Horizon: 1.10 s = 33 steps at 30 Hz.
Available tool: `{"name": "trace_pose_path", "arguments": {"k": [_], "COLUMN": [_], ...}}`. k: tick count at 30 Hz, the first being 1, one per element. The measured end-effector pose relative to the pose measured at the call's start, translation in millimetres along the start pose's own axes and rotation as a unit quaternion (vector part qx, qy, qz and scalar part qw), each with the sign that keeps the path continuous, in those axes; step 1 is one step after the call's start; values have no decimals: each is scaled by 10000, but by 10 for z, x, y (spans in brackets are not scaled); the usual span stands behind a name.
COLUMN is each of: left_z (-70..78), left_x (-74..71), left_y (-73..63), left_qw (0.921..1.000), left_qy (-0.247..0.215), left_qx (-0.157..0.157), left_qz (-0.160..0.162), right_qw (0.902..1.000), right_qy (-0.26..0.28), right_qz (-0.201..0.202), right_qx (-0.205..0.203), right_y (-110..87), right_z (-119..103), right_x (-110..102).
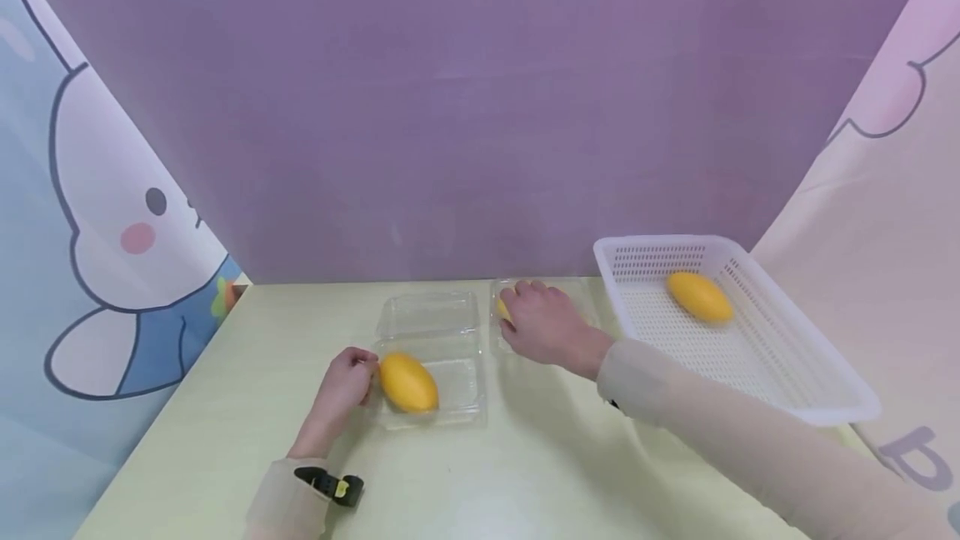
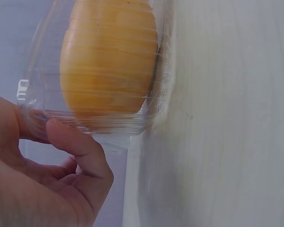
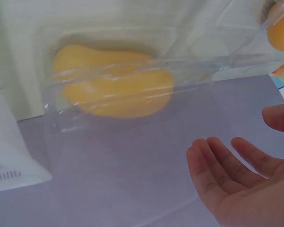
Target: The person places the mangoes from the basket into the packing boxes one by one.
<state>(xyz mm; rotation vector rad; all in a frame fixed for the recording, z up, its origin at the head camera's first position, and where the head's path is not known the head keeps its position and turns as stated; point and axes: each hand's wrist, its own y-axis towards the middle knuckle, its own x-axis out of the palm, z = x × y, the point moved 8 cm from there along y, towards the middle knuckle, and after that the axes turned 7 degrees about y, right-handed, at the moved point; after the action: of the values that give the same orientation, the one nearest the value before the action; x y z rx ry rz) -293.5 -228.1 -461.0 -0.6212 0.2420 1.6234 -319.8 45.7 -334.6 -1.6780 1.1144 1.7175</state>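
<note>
My left hand (image 1: 345, 382) pinches the left rim of a clear plastic clamshell box (image 1: 459, 382) between thumb and forefinger. Its lid (image 1: 427, 315) stands open toward the back, and one yellow mango (image 1: 407, 382) lies in the left part of the base. In the left wrist view that mango (image 2: 109, 61) shows through the ribbed plastic wall. At the back, my right hand (image 1: 543, 319) is over a second clear box (image 1: 581, 294), fingers loosely bent and holding nothing. Yellow fruit (image 3: 118, 92) shows through this box's plastic in the right wrist view, partly hidden by the hand in the head view.
To the right stands a white perforated plastic basket (image 1: 622, 298) with one more mango (image 1: 699, 297) inside. A purple backdrop (image 1: 480, 107) rises behind the pale table (image 1: 450, 482). Printed cloth panels (image 1: 135, 232) flank both sides.
</note>
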Motion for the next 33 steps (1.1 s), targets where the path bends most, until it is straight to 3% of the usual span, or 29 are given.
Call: {"name": "trace_pose_path", "arguments": {"k": [18,27,33], "left_z": [9,41,16], "left_x": [-10,16,-6], "left_y": [-12,-16,-3], "left_qw": [9999,9999,10000], "left_qy": [103,6,5], "left_qx": [27,114,26], "left_qz": [107,17,50], "right_qw": [9985,9957,9916], "right_qy": [-325,-218,-28], "right_qz": [407,550,438], "right_qx": [177,709,1220], "right_y": [-154,-214,-204], "right_z": [739,1237,1588], "right_x": [-249,-329,-340]}}
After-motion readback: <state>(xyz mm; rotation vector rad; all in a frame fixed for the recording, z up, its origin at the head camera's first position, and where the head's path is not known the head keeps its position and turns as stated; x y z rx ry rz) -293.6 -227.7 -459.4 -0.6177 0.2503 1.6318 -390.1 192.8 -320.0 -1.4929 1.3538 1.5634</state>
